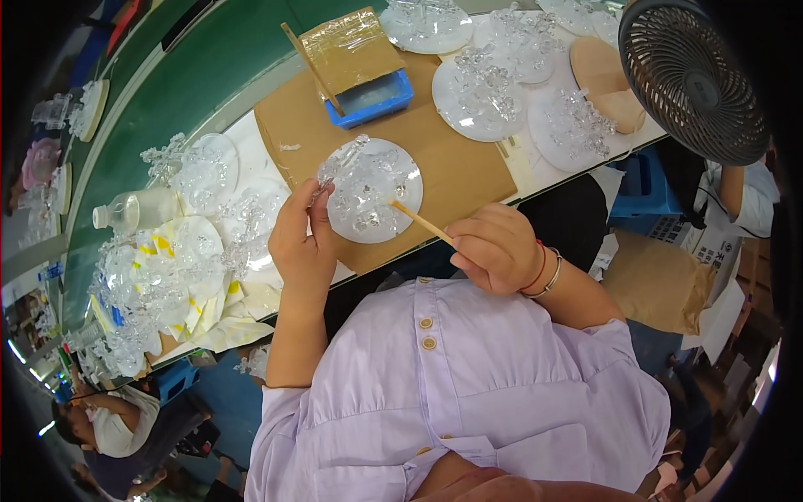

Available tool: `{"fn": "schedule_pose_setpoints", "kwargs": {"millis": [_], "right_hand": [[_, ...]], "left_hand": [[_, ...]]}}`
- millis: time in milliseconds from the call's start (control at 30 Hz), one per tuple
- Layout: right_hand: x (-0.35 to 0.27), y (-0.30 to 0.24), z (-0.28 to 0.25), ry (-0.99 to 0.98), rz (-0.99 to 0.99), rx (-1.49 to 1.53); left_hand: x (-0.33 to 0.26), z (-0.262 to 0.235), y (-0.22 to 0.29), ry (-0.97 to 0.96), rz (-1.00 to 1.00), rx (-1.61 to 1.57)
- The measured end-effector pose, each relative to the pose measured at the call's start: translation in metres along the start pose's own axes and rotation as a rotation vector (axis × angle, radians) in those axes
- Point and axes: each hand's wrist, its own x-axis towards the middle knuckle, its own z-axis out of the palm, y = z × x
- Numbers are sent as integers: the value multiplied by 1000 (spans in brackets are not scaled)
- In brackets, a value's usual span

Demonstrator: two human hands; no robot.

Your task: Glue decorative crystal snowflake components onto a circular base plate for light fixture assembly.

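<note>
Head view: left hand (301,243) pinches clear piece (339,163), right hand (495,248) holds stick (421,222).

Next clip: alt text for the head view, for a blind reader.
The left hand holds a clear plastic piece over a round white disc while the right hand points a thin wooden stick at it.

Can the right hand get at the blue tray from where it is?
Probably yes. The right hand holds a wooden stick; the blue tray lies beyond the round clear disc, nothing tall between.
</note>
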Motion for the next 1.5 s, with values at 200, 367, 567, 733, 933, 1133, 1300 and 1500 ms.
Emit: {"fn": "schedule_pose_setpoints", "kwargs": {"millis": [200,367,567,733,933,1133,1300,1500], "right_hand": [[15,1,7,5,-54,-62],[40,0,4,-39,-24,-96],[53,-3,-4,-203,4,3],[45,5,-3,-165,134,89],[42,18,-4,-221,232,272],[59,16,0,-326,51,259],[83,13,-1,-433,19,257],[83,-11,-1,-542,-100,61]], "left_hand": [[0,2,-1,-7,15,-14],[3,0,2,5,41,16],[5,1,2,28,89,54],[6,-1,2,50,102,38],[8,-3,4,28,103,0],[10,-3,6,23,98,-7],[10,-4,6,12,96,12],[8,-1,4,52,103,-9]]}}
